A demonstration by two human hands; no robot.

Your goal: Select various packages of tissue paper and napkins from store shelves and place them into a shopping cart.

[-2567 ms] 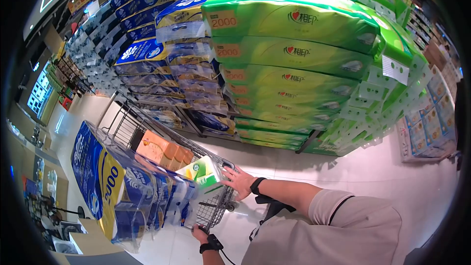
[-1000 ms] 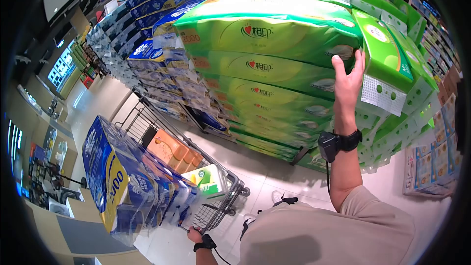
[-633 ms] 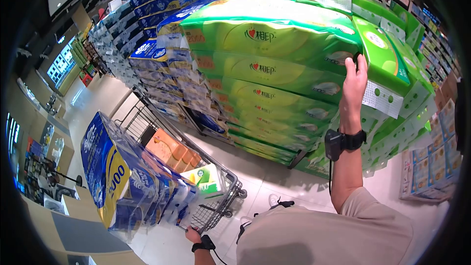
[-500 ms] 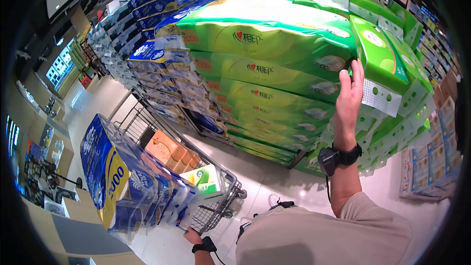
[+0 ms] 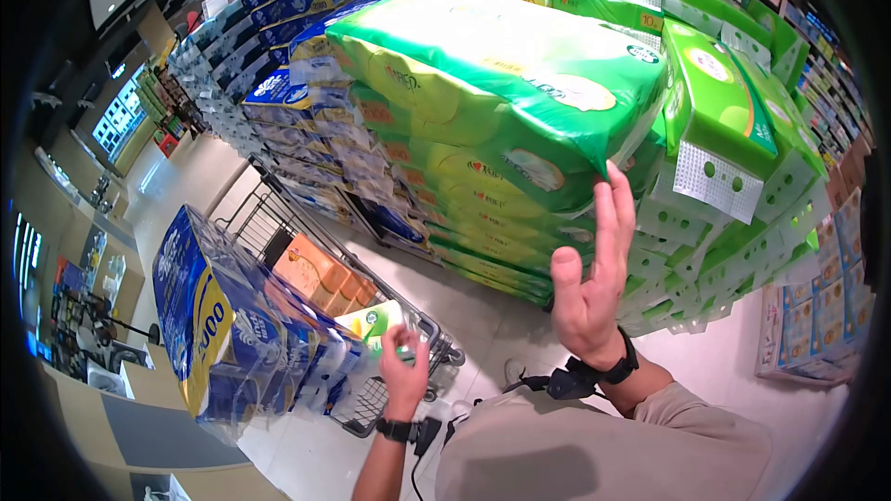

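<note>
A large green pack of tissue rolls [image 5: 492, 65] juts out from the top of the green stack [image 5: 483, 223] and tilts down toward me. My right hand [image 5: 594, 283] is raised under its lower right corner, fingers spread, with the fingertips touching the wrapper. My left hand [image 5: 404, 371] is lifted in front of the cart, fingers apart, holding nothing. Below it stands the wire shopping cart [image 5: 269, 218], which carries a big blue pack of rolls [image 5: 213, 315], an orange pack [image 5: 316, 278] and a small green-and-white pack [image 5: 371, 320].
Stacks of blue packs [image 5: 278, 93] run back on the left. Small green boxes with white perforated tabs [image 5: 724, 121] are piled to the right of the green stack, and more shelves lie beyond. Pale floor [image 5: 742, 353] opens at the right.
The top green pack has come forward off the stack and tilted down. My right hand dropped from its far corner to under its near corner. My left hand left the cart handle and rose.
</note>
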